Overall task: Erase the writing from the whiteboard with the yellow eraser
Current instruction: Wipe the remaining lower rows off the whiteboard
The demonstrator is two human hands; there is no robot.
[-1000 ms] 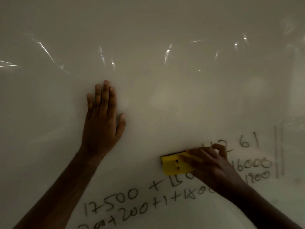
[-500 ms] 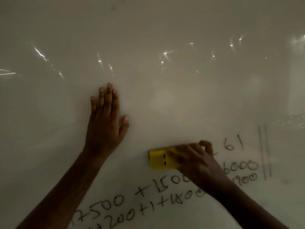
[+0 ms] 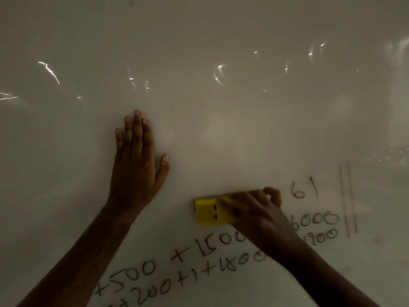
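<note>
the glossy white whiteboard (image 3: 243,134) fills the head view, dim, with small streaks of reflected light scattered across its upper half. the left hand (image 3: 137,165) lies flat against the board, left of centre, grip wide: four fingers straight and together pointing up, thumb splayed out to the right, holding nothing. its bare forearm runs down to the lower left corner of the view.

the right hand (image 3: 254,214) is lower and to the right, grip closed over the yellow rectangular plastic eraser (image 3: 207,211), fingers laid across the eraser's top and thumb curled at the upper side. the eraser sits against the board, long side roughly level, its left end sticking out free of the fingers with two small dark slots showing on its face. the hand is a little blurred.

black handwritten numbers (image 3: 141,275) cover the lower part of the board: "500 + 150" and "200+1+180" run beneath the eraser and hand, slanting upward to the right. to the right of the hand sit "61" above, then "6000" and "1900" below it. just beyond those, near the right side, stand two thin vertical dark lines (image 3: 348,198), close together. the eraser is just above the "150" row, well apart from the left hand.
</note>
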